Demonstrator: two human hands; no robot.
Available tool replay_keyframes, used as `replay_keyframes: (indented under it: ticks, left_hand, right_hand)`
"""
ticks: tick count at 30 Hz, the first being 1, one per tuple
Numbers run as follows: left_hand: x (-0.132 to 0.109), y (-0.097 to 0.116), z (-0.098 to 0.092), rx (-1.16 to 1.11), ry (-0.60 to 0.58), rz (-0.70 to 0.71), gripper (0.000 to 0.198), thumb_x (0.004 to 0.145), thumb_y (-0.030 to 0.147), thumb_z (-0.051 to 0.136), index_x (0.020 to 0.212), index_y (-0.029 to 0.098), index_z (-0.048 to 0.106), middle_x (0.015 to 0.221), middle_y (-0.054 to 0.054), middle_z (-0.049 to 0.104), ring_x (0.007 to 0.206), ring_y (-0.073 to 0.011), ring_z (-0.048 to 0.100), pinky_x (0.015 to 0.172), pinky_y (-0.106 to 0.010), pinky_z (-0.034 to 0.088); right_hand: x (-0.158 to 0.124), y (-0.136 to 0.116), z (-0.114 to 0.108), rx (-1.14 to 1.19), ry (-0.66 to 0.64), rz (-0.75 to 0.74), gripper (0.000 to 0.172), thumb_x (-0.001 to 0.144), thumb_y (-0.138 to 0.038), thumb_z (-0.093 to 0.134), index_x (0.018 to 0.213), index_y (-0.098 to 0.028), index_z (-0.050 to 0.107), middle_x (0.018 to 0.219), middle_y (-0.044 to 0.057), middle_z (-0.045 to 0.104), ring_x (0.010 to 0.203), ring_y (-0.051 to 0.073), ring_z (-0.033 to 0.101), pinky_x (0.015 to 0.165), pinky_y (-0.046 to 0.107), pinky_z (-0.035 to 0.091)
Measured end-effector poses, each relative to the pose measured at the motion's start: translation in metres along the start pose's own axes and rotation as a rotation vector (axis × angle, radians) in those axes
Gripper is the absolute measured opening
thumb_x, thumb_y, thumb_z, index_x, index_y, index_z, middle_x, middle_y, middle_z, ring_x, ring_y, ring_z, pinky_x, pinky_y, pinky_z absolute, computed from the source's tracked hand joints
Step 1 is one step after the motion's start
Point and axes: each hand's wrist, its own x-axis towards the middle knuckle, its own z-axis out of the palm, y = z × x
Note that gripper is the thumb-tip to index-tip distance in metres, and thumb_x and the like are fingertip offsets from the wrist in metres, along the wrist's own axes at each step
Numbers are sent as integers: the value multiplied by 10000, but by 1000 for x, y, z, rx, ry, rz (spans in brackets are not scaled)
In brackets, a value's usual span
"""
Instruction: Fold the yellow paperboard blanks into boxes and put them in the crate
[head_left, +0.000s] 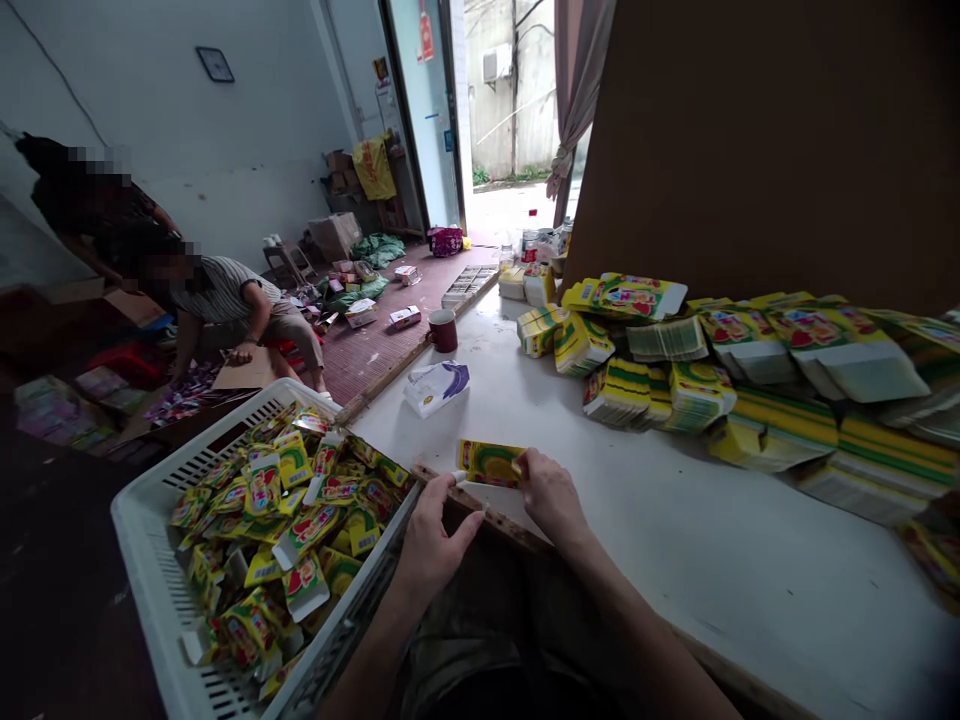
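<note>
A flat yellow and green carton (pixel 491 463) lies just over the wooden front edge of the white table. My right hand (pixel 553 495) pinches its right end between thumb and fingers. My left hand (pixel 435 535) is beside its lower left corner, thumb and index finger spread apart; something white covers a fingertip there. Whether that fingertip touches the carton I cannot tell. Left of my left hand stands a white plastic crate (pixel 142 560), heaped with small yellow, green and red cartons (pixel 307 530), some with open flaps.
Stacks of flat cartons (pixel 645 390) line the right side of the white table (pixel 600 540). A tissue pack (pixel 437 387) and a dark red mug (pixel 442 330) stand at its left edge. Two people (pixel 225 290) work at the far left among boxes. An open doorway (pixel 510 130) is ahead.
</note>
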Motion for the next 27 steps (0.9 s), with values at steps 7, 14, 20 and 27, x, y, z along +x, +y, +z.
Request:
replay_keyframes:
  ticks: [7,14,20,27]
  left_hand:
    - [-6,3,21,-433,-71,-84,712,731,502,709,1301,161,453,1249,-168,597,1161,-304,561,953,-456,477]
    - [-10,28,34,-875,63,-100,612,857,669,347,1024,151,626,987,-129,683,1037,-305,618,936,-460,475]
    - [-4,36,29,-1071,290,-176,448,843,599,404,894,186,569,798,-48,576,814,-226,622,744,-354,523]
    - [-6,24,35,-863,273,-234,471,776,662,541,769,191,525,705,-9,558,692,-165,580,698,-291,504]
  right_hand:
    - [-25,-12,-24,343,7,-61,44,847,-233,477,881,-207,467,801,17,615,679,158,577,663,272,476]
    - [-66,-50,-13,786,-188,-105,111,831,-203,532,755,-210,452,702,-21,498,645,138,471,587,243,416]
    - [-69,-63,-12,1042,-244,-155,106,818,-235,581,812,-210,478,883,20,534,832,167,517,751,285,457]
    - [-65,-57,-6,901,-270,-53,282,706,-269,719,801,-208,461,710,-47,471,643,122,421,580,241,389]
